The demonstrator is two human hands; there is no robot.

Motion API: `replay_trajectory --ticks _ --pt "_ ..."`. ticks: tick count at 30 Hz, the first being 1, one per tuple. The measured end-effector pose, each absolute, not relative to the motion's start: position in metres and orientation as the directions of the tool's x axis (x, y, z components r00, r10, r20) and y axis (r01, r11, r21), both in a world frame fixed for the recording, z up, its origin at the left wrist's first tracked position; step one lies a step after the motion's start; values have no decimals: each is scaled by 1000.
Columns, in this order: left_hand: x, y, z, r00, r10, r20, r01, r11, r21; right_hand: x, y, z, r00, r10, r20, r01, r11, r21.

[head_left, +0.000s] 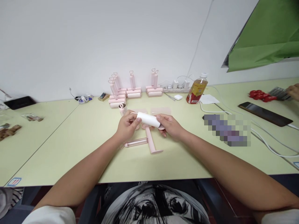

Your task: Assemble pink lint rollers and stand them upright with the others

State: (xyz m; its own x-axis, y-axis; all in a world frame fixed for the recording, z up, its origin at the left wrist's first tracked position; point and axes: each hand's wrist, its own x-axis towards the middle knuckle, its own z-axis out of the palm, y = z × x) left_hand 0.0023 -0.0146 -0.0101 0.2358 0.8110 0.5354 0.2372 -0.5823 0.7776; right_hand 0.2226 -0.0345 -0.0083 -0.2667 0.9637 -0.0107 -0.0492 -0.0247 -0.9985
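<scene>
A white lint-roller refill roll [149,119] lies tilted between my hands, above the table. My left hand [127,127] is closed on its left end, thumb along the top. At the right end my right hand [171,126] grips it, and something pinkish shows below those fingers, too hidden to name. Under the roll, a pink lint-roller handle [137,142] with a clear grip and a bare pink frame [150,141] rests on the table. Behind my hands is a translucent pink cover [161,110]. Another pink roller part [122,109] stands by my left fingers.
Several finished-looking pink lint rollers [155,92] stand along the wall. To the right are a drink bottle [197,88], a power strip [176,90], white cables, a phone [265,113] and red objects [263,95] near another person's hand [293,91]. A black device [20,102] sits far left.
</scene>
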Motion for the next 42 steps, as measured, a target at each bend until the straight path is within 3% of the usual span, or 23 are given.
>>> replay_trajectory --ticks 10,18,23,28,32,36,39,42 --pt "1 -15 -5 88 825 558 283 -557 781 225 -31 -4 -368 913 -176 -314 -301 -901" --pt "8 -24 -7 390 785 481 147 -569 809 221 -35 -9 -445 879 -172 -211 -289 -934" --pt "9 -24 -7 365 780 509 165 -592 789 222 -35 -12 -460 868 -184 -243 -323 -915" --pt "5 -21 -5 243 743 624 341 -668 662 222 -33 -6 -396 885 -246 -320 -384 -866" --pt "8 -29 -2 436 631 641 378 -775 506 220 -34 -1 -341 894 -291 -368 -412 -834" --pt "15 -38 1 644 532 550 409 -847 340 221 -35 -2 -382 891 -243 -399 -396 -827" --pt "18 -38 0 714 508 482 450 -860 239 222 -35 -5 -461 866 -195 -413 -404 -816" --pt "18 -35 -1 723 509 466 468 -858 212 222 -35 -6 -488 854 -181 -405 -405 -820"
